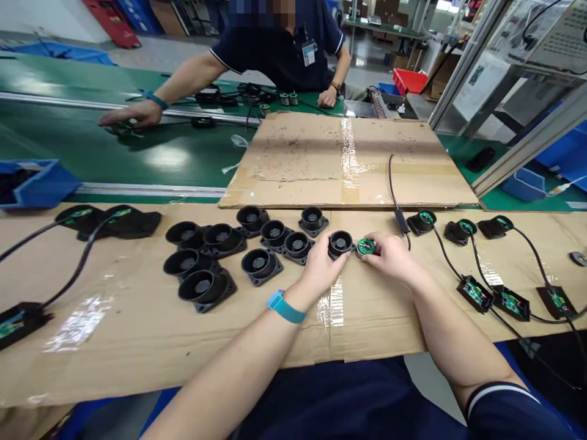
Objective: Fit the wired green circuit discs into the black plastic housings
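My left hand grips a black round housing on the cardboard-covered bench. My right hand pinches a small round green circuit board right beside that housing, the two parts touching or nearly so. A teal band sits on my left wrist. Several more black housings lie in a loose group just left of my hands. A black cable runs from the green board's side up over the cardboard.
Three wired assemblies with green boards lie at the right. Two more wired units rest at the left, beside a blue bin. A cardboard sheet covers the green conveyor. A co-worker opposite reaches onto the belt.
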Available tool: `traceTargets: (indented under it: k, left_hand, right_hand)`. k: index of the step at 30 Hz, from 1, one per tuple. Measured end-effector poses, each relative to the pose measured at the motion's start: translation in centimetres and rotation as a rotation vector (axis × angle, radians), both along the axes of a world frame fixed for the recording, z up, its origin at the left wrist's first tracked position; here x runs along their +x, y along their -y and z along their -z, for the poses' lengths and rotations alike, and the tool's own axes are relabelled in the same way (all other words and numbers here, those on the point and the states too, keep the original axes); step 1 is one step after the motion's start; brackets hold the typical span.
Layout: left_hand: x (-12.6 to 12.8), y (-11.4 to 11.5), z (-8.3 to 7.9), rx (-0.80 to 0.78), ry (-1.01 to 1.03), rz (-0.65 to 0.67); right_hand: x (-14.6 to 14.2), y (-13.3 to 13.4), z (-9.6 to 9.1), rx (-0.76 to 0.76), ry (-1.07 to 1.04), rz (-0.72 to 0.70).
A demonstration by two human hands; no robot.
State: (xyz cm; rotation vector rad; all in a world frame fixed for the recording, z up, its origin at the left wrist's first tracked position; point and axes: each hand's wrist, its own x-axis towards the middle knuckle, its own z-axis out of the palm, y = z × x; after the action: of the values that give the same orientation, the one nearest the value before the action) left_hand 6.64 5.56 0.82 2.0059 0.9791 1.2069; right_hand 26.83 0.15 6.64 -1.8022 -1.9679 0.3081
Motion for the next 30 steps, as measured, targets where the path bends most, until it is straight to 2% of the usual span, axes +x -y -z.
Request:
traceTargets:
  k: [7, 11, 15, 19, 23, 26, 28, 30]
  left_hand:
    - [0.1, -0.3, -0.5, 0.026, -0.027, -0.037]
    - [0.1, -0.4, -0.6, 0.040, -0.047, -0.071]
    - [0.0, -0.5, -0.4, 0.039, -0.062, -0.072]
    - [-0.1, -0.5, -0.4, 0.057, -0.065, -0.073]
    - [0.0, -0.3, -0.5, 0.140, -0.043, -0.044]
    - [0.1, -0.2, -0.4, 0.226, -0.014, 0.001]
    - [0.2, -0.1, -0.3, 0.281, 0.001, 0.023]
    - [0.2, 0.1, -0.2, 0.310, -0.005, 0.038]
  right_hand:
    - [-0.3, -0.5, 0.3, 0.013, -0.022, 0.066]
    - [-0.4, -0.1, -0.1, -0.013, 0.006, 0.046]
    - [-1.0, -0.3, 0.0, -0.021, 0.029, 0.116]
    - [-1.0, -0.5, -0.1, 0.052, -0.020, 0.129]
    - [-1.7, 0.7, -0.9, 0.298, -0.201, 0.238]
    - [-3.4, 1.6, -1.0, 0.410, -0.292, 0.130]
    - [-4.6, 1.8, -0.7, 0.403, -0.264, 0.050]
    - [-5.4, 1.7, -0.3, 0.382, -0.219, 0.048]
